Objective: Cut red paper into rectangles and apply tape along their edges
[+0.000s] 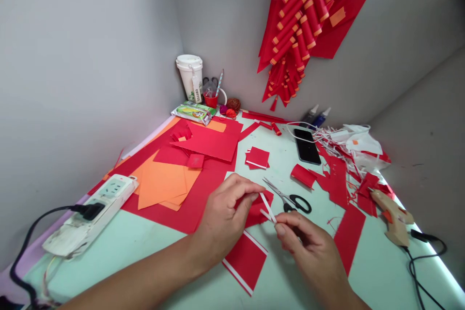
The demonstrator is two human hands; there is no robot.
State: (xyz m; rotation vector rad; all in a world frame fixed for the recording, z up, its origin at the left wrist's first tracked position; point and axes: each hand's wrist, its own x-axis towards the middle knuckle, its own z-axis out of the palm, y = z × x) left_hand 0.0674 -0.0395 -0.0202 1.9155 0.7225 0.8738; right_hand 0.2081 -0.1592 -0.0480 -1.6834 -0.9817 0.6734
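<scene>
My left hand (227, 215) and my right hand (308, 247) meet above the table, both pinched on a thin white paper strip (268, 206) that runs between their fingertips. Under them lie a red paper piece with a white edge (246, 260) and another red sheet. Black-handled scissors (288, 197) rest on the table just beyond the strip, untouched.
Red and orange paper sheets (170, 179) cover the left of the table beside a white power strip (92, 213). A black phone (307, 145), red scraps and a glue gun (394, 215) lie right. A white cup (191, 77) stands in the corner. Red paper firecrackers (301, 24) hang on the wall.
</scene>
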